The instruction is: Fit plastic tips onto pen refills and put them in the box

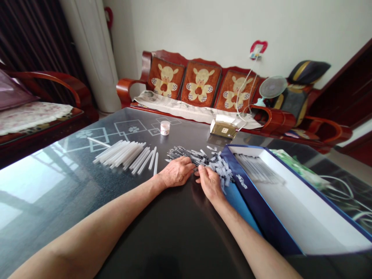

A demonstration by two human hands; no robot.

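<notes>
My left hand [176, 172] lies on the dark table top with its fingertips against a loose heap of thin dark rods with frosted white ends [200, 158]. My right hand [209, 183] sits at the heap's near side, with its fingertips among the white ends. Whether either hand grips any pieces is hard to tell. Left of the heap lie many translucent plastic tubes [122, 155], mostly side by side. A blue-edged white cardboard box [290, 197] stands open to the right, with a row of similar tubes [258, 168] inside.
The glass-topped table [58, 182] also holds a small white jar [165, 128] and a tan packet [223, 129]. Beyond its far edge stands a red wooden bench [197, 85] with patterned cushions. A white cable [241, 104] hangs there, near a small fan [273, 87].
</notes>
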